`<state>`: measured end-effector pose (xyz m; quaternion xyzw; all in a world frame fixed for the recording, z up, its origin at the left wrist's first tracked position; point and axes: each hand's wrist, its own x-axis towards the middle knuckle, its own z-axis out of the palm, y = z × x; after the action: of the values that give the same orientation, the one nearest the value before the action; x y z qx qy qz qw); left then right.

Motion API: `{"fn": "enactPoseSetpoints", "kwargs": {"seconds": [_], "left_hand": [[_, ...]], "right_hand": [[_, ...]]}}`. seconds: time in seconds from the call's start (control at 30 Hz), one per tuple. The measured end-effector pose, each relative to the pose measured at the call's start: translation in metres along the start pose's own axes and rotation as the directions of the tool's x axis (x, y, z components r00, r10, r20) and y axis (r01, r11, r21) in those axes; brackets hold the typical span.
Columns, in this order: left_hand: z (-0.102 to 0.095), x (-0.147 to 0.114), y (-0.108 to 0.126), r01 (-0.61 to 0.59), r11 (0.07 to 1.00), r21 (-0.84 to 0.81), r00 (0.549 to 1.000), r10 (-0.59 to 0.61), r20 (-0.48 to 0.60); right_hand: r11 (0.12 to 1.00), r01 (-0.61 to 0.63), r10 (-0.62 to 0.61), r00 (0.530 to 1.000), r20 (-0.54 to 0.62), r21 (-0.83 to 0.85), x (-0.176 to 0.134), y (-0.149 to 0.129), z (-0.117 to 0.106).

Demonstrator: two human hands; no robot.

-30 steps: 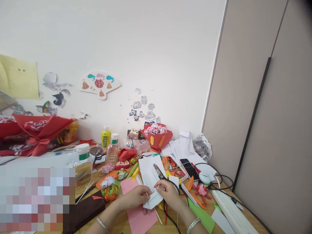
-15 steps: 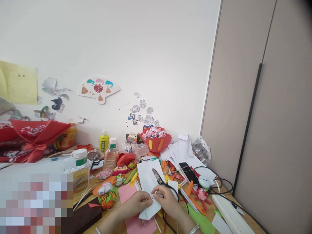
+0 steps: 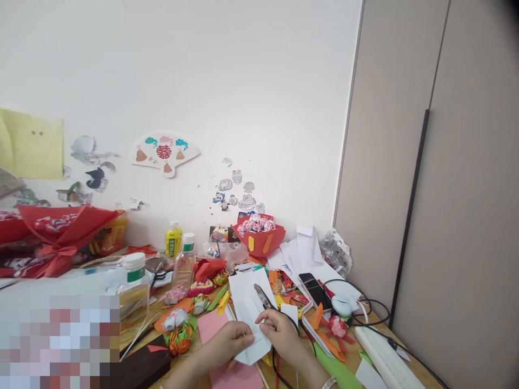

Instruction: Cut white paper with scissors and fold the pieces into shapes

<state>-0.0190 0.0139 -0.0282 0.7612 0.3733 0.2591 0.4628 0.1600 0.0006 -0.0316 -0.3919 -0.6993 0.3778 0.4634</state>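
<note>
Both hands meet over a folded piece of white paper [image 3: 253, 352] low in the middle of the view. My left hand [image 3: 233, 341] pinches its left side between thumb and fingers. On the right side, my right hand [image 3: 276, 328] has its thumb and fingers closed at the paper's edge. Beyond them lies another white paper sheet [image 3: 242, 289]. A pair of scissors [image 3: 264, 297] rests on that sheet, blades pointing away, its black handles partly hidden by my right hand. Pink paper [image 3: 213, 324] lies under and beside my left hand.
Paper flowers [image 3: 180, 335] and clear bottles [image 3: 135, 292] crowd the left. A red-wrapped bouquet [image 3: 261, 237] stands against the wall. To the right are a phone [image 3: 314, 289], a computer mouse [image 3: 341, 307], black cables and a long white box [image 3: 385, 354]. A dark box [image 3: 141, 364] sits lower left.
The view has tilted slightly upward, so the scene sits a little lower. My hands stay at the folded white paper with only small finger shifts.
</note>
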Motion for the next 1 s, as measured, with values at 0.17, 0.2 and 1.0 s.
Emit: {"fn": "enactPoseSetpoints", "kwargs": {"seconds": [0.17, 0.2, 1.0], "left_hand": [[0.002, 0.002, -0.002, -0.035, 0.999, 0.005, 0.999, 0.036, -0.035], [0.003, 0.003, -0.001, -0.054, 0.998, 0.016, 0.996, 0.055, -0.07], [0.023, 0.015, -0.012, -0.042, 0.919, -0.392, 0.985, -0.028, -0.171]], "right_hand": [[1.0, 0.028, -0.029, 0.997, -0.067, -0.011, 0.003, 0.009, -0.001], [1.0, 0.025, -0.024, 0.996, -0.089, 0.011, 0.005, 0.012, -0.001], [0.998, 0.052, -0.055, 0.996, -0.064, -0.039, 0.004, 0.019, 0.014]]}}
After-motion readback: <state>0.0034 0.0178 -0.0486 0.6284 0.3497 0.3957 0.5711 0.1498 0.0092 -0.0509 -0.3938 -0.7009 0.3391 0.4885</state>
